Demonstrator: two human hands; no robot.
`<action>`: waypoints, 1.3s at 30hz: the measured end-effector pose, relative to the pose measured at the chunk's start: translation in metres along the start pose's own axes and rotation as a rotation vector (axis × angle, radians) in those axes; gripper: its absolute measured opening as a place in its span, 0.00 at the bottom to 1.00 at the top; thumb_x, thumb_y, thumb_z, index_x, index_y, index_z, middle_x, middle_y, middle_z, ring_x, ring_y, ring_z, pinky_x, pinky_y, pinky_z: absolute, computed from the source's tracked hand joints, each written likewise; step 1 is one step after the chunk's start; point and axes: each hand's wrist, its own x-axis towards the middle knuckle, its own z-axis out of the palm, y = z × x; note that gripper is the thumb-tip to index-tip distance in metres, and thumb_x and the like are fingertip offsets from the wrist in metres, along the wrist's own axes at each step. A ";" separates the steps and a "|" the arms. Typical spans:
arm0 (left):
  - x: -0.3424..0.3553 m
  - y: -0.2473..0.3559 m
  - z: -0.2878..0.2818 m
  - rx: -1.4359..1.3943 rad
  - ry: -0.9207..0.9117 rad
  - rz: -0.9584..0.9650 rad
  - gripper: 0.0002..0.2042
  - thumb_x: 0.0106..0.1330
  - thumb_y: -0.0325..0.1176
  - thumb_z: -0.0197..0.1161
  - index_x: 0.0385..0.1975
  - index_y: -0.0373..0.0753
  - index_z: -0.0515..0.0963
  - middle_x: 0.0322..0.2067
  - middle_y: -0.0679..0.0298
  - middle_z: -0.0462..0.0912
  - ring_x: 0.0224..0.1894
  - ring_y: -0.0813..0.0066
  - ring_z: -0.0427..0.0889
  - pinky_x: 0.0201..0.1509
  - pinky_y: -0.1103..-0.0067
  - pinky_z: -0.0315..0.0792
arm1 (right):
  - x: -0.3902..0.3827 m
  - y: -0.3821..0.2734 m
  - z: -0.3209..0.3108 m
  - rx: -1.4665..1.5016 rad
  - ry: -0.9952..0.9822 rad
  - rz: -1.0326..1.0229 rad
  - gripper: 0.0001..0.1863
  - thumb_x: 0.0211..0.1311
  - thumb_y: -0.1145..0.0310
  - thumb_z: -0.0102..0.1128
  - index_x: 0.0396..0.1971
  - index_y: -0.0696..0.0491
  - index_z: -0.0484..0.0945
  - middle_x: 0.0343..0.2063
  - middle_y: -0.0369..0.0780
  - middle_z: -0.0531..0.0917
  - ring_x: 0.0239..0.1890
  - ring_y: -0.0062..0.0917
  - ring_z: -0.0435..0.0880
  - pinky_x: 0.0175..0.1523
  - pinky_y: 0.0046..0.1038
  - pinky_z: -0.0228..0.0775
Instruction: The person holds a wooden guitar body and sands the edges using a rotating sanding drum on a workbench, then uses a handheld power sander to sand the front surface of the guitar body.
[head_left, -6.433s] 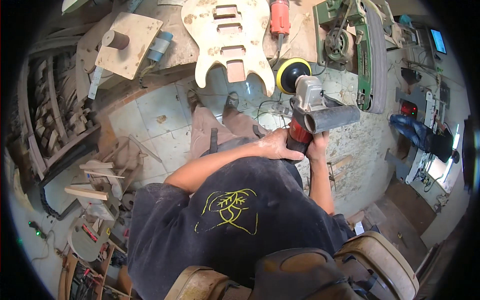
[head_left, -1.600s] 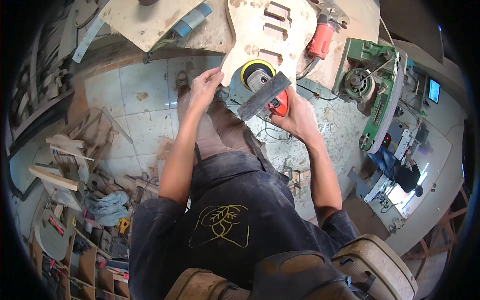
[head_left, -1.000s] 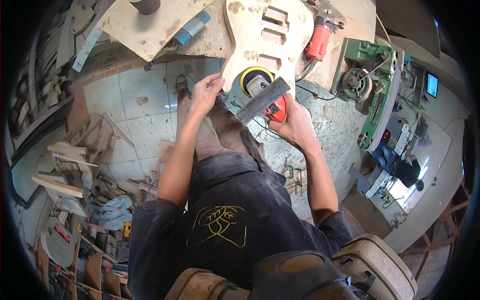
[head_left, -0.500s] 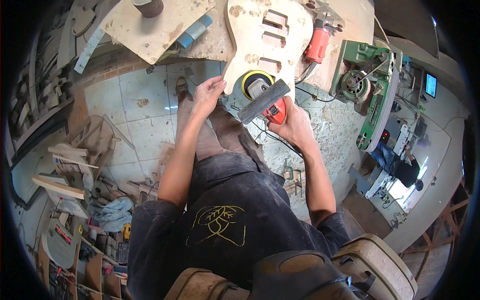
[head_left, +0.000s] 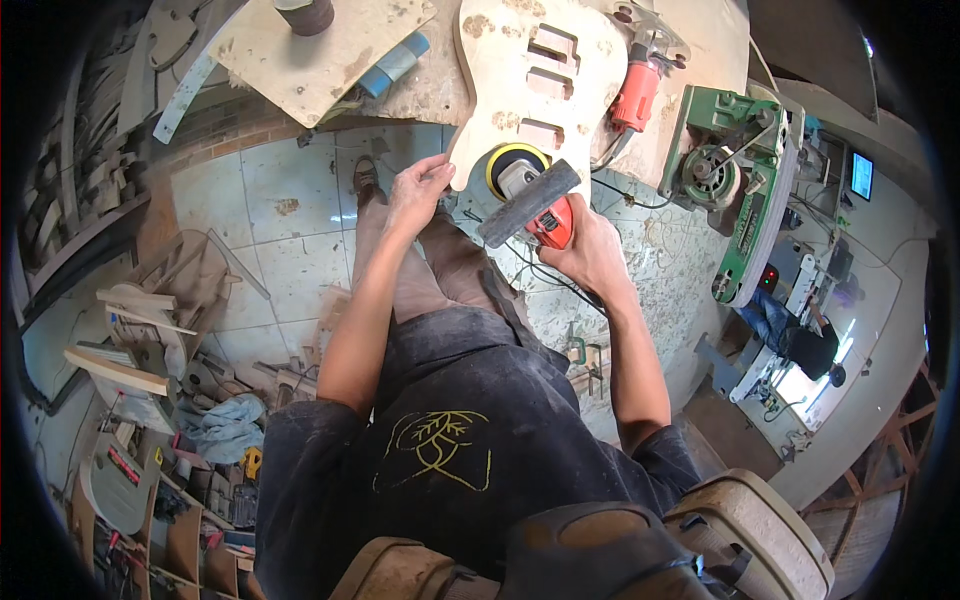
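A pale wooden electric guitar body (head_left: 500, 85) with three rectangular cutouts and darker knots lies on the workbench, one horn reaching past the near edge. My left hand (head_left: 418, 193) pinches the tip of that horn between thumb and fingers. In my right hand (head_left: 592, 250) is a red and grey power sander (head_left: 548, 220), fingers wrapped round its body. Its round yellow-rimmed pad (head_left: 497, 172) is against or just over the guitar body's near end; the contact is hidden. A dark grey bar (head_left: 530, 204) crosses the top of the sander, covering part of it.
Beyond the guitar body, a red router-like power tool (head_left: 637, 95) rests on the bench, its cable trailing down. To the right stands a green belt sander (head_left: 735, 190). A wooden board (head_left: 320, 70) lies far left. Another person (head_left: 808, 348) works at the right. Wood scraps (head_left: 120, 365) crowd the left.
The picture has shifted very slightly. Both hands keep their holds, and the sander stays in nearly the same place at the guitar body.
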 end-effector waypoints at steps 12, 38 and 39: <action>0.002 -0.002 0.000 0.022 -0.004 0.014 0.25 0.70 0.40 0.64 0.60 0.28 0.72 0.48 0.55 0.83 0.49 0.75 0.82 0.56 0.77 0.77 | -0.002 -0.002 -0.006 -0.038 -0.021 0.015 0.30 0.40 0.63 0.68 0.45 0.60 0.72 0.30 0.56 0.83 0.37 0.54 0.83 0.45 0.46 0.74; 0.005 0.003 -0.005 0.016 -0.030 0.035 0.24 0.67 0.40 0.67 0.56 0.29 0.77 0.42 0.55 0.85 0.41 0.72 0.86 0.45 0.77 0.82 | -0.026 -0.027 0.014 0.027 0.054 0.130 0.30 0.42 0.64 0.69 0.48 0.58 0.71 0.30 0.56 0.83 0.37 0.55 0.83 0.42 0.46 0.74; 0.005 0.004 -0.005 0.019 -0.035 0.033 0.24 0.67 0.40 0.67 0.56 0.29 0.77 0.42 0.55 0.85 0.41 0.72 0.86 0.45 0.77 0.82 | -0.023 -0.028 0.015 0.031 0.055 0.135 0.30 0.42 0.64 0.69 0.48 0.58 0.71 0.30 0.56 0.83 0.37 0.55 0.83 0.42 0.46 0.74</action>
